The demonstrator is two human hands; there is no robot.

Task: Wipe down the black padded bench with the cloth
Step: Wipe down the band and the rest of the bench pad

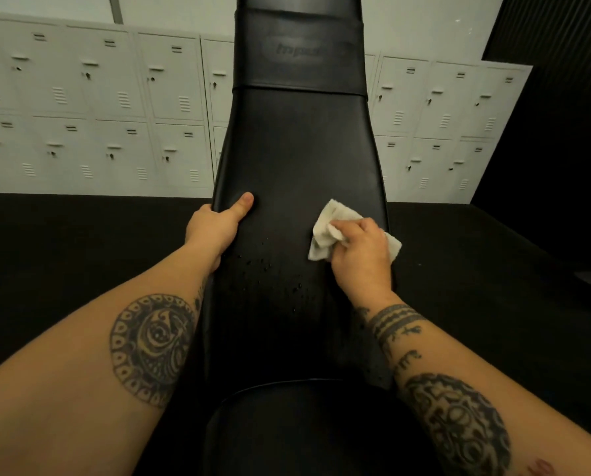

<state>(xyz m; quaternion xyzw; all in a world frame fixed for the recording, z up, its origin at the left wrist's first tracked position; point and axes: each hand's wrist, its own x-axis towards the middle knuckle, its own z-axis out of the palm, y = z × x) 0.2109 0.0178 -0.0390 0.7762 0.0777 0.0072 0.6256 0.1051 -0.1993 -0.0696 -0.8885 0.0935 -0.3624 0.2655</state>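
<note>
The black padded bench point(301, 146) runs from the bottom of the view up and away, its backrest tilted upward. Small droplets dot the pad between my two hands. My left hand point(215, 228) grips the bench's left edge, thumb lying on top of the pad. My right hand point(359, 255) presses a crumpled white cloth point(325, 231) against the right side of the pad. The cloth sticks out to the left of and above my fingers, and a corner shows past the right of my hand.
A separate black seat pad point(304, 431) lies at the bottom centre. Black floor point(81, 235) spreads on both sides of the bench. A wall of grey lockers point(91, 104) stands behind. A dark panelled wall point(562, 97) rises at the right.
</note>
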